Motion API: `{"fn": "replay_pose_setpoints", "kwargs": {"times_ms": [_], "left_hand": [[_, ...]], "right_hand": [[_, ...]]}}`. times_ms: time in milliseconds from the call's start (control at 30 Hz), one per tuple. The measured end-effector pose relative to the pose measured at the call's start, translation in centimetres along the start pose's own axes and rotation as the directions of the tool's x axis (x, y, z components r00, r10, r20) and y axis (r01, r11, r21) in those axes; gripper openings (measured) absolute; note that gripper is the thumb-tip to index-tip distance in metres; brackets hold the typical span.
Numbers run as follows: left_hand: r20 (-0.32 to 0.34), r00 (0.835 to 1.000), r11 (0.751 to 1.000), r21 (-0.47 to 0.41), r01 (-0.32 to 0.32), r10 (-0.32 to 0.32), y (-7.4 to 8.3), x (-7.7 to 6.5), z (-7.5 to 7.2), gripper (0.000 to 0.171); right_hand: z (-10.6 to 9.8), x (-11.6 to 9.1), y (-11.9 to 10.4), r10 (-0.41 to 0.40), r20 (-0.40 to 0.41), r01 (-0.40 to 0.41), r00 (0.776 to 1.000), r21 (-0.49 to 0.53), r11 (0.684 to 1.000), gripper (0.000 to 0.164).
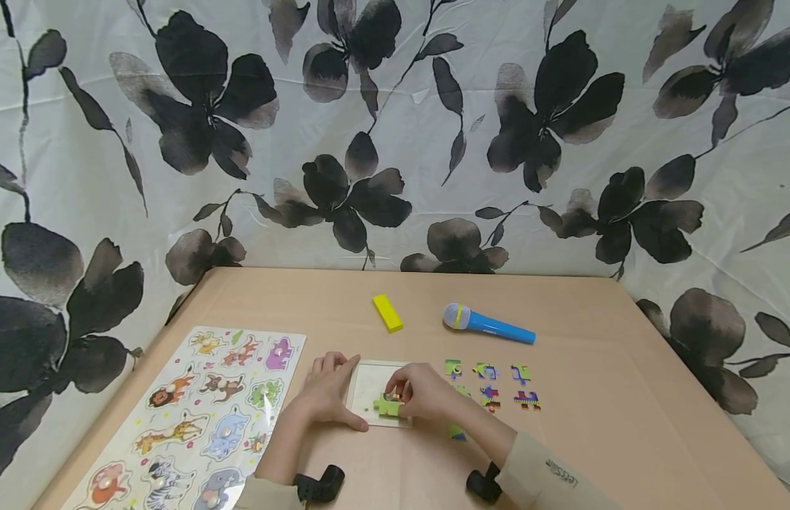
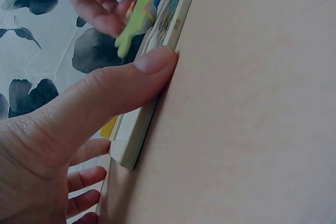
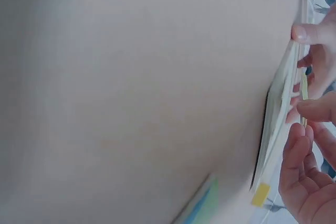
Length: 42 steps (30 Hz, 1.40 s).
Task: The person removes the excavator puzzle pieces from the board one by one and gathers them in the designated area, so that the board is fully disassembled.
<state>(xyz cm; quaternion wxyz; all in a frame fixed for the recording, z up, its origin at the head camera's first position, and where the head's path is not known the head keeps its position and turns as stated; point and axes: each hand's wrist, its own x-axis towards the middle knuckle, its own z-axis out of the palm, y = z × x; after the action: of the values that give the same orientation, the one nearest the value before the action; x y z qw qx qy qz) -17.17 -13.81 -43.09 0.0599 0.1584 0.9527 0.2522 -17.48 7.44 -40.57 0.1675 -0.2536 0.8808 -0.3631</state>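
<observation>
A shallow white puzzle tray (image 1: 377,374) lies on the table with its raised rim. My left hand (image 1: 327,397) spans its left end, the straight thumb (image 2: 152,64) resting against the near edge and the other fingers extended past the end. Between thumb and fingertips, my right hand (image 1: 426,393) pinches a light green jigsaw piece (image 1: 386,409) over the tray's near right part. Seen from the left wrist, that green piece (image 2: 137,22) is tilted on edge above the rim. Several colourful jigsaw pieces (image 1: 521,374) lie in loose rows to the right, some partly hidden behind the right forearm.
Behind the tray lie a yellow block (image 1: 387,313) and a blue toy microphone (image 1: 497,327). A large animal picture board (image 1: 197,397) covers the table's left side. Floral cloth (image 1: 343,142) hangs behind the brown table (image 1: 624,425). Both wrists carry black camera mounts (image 1: 319,485).
</observation>
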Motion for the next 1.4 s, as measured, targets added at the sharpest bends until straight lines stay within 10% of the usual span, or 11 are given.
{"fn": "replay_pose_setpoints", "kwargs": {"times_ms": [1400], "left_hand": [[0.001, 1.000, 1.000, -0.020, 0.000, 0.000, 0.1, 0.0, 0.1, 0.112]], "right_hand": [[-5.9, -11.2, 6.9, -0.022, -0.066, 0.028, 0.998, 0.078, 0.997, 0.030]]}}
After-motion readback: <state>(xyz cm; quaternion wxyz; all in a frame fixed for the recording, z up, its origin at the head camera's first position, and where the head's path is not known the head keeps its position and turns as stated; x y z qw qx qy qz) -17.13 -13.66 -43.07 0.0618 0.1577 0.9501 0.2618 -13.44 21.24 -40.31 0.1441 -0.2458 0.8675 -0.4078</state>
